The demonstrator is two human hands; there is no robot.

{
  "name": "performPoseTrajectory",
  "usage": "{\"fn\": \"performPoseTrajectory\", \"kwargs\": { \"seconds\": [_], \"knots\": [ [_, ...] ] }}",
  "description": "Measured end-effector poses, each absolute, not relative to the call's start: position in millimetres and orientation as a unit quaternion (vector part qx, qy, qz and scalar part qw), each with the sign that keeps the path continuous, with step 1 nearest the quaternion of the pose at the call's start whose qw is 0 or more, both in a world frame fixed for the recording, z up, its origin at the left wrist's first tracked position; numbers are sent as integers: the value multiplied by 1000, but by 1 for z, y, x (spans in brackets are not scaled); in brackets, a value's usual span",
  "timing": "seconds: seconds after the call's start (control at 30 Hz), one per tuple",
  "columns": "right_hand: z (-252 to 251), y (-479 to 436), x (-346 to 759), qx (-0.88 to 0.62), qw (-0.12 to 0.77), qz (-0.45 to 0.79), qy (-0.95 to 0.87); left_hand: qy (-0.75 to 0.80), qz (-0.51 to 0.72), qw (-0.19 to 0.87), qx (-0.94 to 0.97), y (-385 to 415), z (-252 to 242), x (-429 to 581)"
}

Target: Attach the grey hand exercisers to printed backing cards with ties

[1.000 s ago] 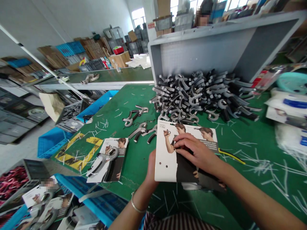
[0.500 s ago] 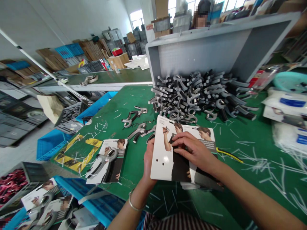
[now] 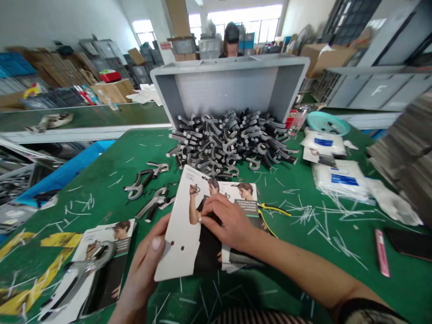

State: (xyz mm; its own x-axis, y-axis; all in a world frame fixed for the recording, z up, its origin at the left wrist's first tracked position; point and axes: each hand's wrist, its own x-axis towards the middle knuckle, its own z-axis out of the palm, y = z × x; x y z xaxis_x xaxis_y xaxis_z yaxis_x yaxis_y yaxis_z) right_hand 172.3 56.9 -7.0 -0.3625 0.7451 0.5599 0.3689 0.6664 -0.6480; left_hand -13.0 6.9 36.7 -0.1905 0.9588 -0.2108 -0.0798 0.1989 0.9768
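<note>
My left hand grips the lower left edge of a printed backing card, thumb on top, lifting that side off a stack of cards on the green table. Fingers of my right hand press down on the card's dark printed middle. Just left lies a finished card with a grey hand gripper mounted on it. Three loose hand grippers lie beyond the card. A big heap of grey and black hand grippers spills from a tipped grey crate.
Yellow-handled cutters lie right of the card among cut white ties. Bags of white ties and a teal bowl sit at the right; a pink pen and a dark phone nearer. A person stands behind the crate. Blue bins at left.
The view has swung right and closer. My left hand has slid down to the card's lower left edge and tilted it up; my right hand still presses on its middle.
</note>
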Motion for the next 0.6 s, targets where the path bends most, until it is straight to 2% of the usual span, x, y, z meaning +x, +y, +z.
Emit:
{"fn": "performPoseTrajectory", "kwargs": {
  "seconds": [0.17,0.37,0.43,0.5,0.6],
  "knots": [
    [1,55,173,-351,433,204,-805,597,488,548,324,10,33,-14],
    [4,33,217,-395,524,203,-727,600,449,578,324,21,5,-1],
    [-9,34,254,-473,491,160,-714,600,434,578,343,19,-3,5],
    [-29,49,295,-587,404,107,-694,600,423,574,362,18,-10,11],
    [-61,94,346,-619,328,115,-705,586,419,576,386,20,-18,20]
  ]
}}
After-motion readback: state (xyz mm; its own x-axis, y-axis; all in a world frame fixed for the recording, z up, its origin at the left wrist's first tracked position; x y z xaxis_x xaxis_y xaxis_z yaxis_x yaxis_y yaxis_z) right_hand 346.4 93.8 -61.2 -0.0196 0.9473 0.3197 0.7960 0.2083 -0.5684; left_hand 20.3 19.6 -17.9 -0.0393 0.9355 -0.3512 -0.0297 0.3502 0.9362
